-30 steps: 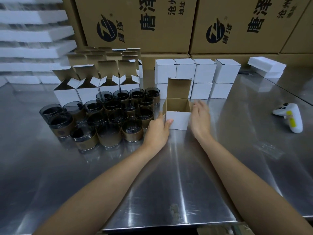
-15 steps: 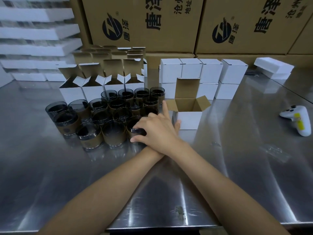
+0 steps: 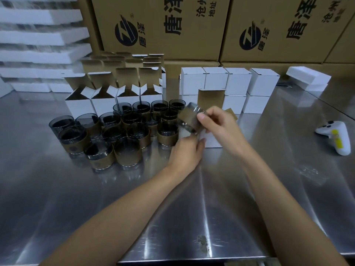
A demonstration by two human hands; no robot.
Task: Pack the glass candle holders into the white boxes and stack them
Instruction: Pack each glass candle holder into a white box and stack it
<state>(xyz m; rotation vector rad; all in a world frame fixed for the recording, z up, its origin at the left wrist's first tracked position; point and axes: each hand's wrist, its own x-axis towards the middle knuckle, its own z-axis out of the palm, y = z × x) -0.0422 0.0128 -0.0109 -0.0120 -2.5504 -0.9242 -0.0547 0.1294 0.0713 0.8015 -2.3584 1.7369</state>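
My right hand [image 3: 217, 123] grips a glass candle holder [image 3: 189, 119] with a brown paper band, tilted in the air just over the open white box [image 3: 211, 141]. The box's brown lid flap [image 3: 210, 98] stands upright behind it. My left hand [image 3: 185, 152] holds the box's front left corner, thumb on its white front. Several more banded candle holders [image 3: 123, 131] stand grouped to the left. Closed white boxes [image 3: 226, 81] are stacked two high behind the open one.
A row of open empty white boxes [image 3: 103, 100] stands behind the glasses. A white game controller [image 3: 334, 136] lies at the right. White foam trays [image 3: 38, 35] are stacked at the back left, and large cardboard cartons [image 3: 163, 25] wall off the steel table's [image 3: 172, 208] far edge.
My right hand reached across to the group of glasses, took one and carried it right, over the open box. My left hand stayed at the box's front left corner.
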